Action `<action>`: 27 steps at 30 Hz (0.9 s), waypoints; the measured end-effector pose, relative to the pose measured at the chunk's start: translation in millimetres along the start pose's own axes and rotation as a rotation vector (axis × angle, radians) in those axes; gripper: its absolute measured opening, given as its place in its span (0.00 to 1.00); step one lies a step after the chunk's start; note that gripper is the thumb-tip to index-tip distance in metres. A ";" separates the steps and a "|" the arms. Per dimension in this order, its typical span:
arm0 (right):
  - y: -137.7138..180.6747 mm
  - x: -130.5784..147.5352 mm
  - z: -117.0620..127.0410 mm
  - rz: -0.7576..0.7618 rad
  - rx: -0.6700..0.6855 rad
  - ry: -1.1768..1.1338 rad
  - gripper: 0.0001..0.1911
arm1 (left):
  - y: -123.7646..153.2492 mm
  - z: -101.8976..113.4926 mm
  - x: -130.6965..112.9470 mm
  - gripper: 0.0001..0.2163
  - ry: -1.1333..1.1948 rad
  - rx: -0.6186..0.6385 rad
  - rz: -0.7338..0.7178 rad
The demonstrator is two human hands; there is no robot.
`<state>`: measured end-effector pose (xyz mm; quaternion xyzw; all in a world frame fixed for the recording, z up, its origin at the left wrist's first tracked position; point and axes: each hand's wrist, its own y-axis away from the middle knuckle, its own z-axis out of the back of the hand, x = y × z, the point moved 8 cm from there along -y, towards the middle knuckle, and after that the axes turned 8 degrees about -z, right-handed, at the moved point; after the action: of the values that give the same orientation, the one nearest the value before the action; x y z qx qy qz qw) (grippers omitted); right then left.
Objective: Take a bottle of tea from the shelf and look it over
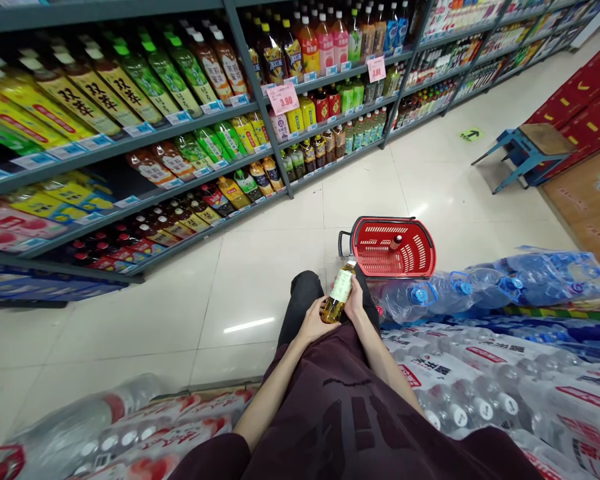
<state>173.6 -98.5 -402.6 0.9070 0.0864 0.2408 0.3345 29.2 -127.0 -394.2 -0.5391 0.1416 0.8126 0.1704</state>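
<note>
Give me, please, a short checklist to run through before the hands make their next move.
1. Bottle supported: ok, left hand and right hand both hold it.
2. Bottle closed: ok, white cap shows on top.
3. One hand free: not ok, both are on the bottle.
4. Red basket uncovered: ok, its open top faces up.
5. Room in the basket: seemingly ok, one item shows inside.
6. Label fine print: cannot tell, too small.

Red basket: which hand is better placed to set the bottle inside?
Probably the right hand: it touches the bottle and lies nearer the red basket, which stands on that side.
</note>
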 end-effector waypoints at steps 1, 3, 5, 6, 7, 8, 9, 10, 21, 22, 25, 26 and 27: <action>0.3 -0.1 -0.5 -0.002 0.000 0.006 0.19 | 0.2 -0.5 1.2 0.42 0.002 0.002 0.005; 0.9 0.0 -1.8 0.000 0.002 0.017 0.19 | 0.5 -1.0 2.8 0.42 -0.005 0.005 0.010; 1.2 0.2 -2.6 0.003 0.002 0.026 0.19 | 0.6 -1.1 2.9 0.42 -0.014 0.007 0.007; 1.2 0.1 -2.8 0.002 0.002 0.030 0.19 | 0.5 -1.1 2.5 0.42 -0.019 0.008 0.004; 1.1 0.1 -3.0 0.002 0.005 0.031 0.19 | 0.4 -1.0 2.0 0.42 -0.023 0.008 0.001; 1.0 0.1 -3.2 0.003 0.009 0.032 0.19 | 0.3 -0.9 1.3 0.42 -0.027 0.009 -0.002; 0.9 0.1 -3.3 0.004 0.013 0.032 0.19 | 0.2 -0.7 0.5 0.41 -0.030 0.010 -0.005; 0.8 0.1 -3.2 0.005 0.015 0.032 0.19 | 0.0 -0.5 -0.2 0.41 -0.032 0.010 -0.008; 2.9 1.4 -2.8 0.011 0.021 0.035 0.19 | 0.3 0.0 -2.1 0.40 -0.037 0.008 -0.007; 2.8 1.5 -2.5 0.011 0.020 0.035 0.20 | 0.3 0.3 -2.6 0.40 -0.035 0.005 -0.007; 2.6 1.9 -1.8 0.016 0.018 0.040 0.20 | 0.4 1.3 -3.2 0.40 -0.033 -0.001 0.004; 2.7 2.2 -2.0 0.019 0.020 0.043 0.20 | 0.4 1.7 -3.2 0.41 -0.032 -0.003 0.009; 2.8 2.4 -2.4 0.021 0.023 0.046 0.20 | 0.5 2.1 -3.2 0.41 -0.030 -0.004 0.014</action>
<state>174.6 -98.5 -398.3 0.9059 0.0871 0.2641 0.3193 28.4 -127.0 -390.4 -0.5262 0.1412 0.8221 0.1655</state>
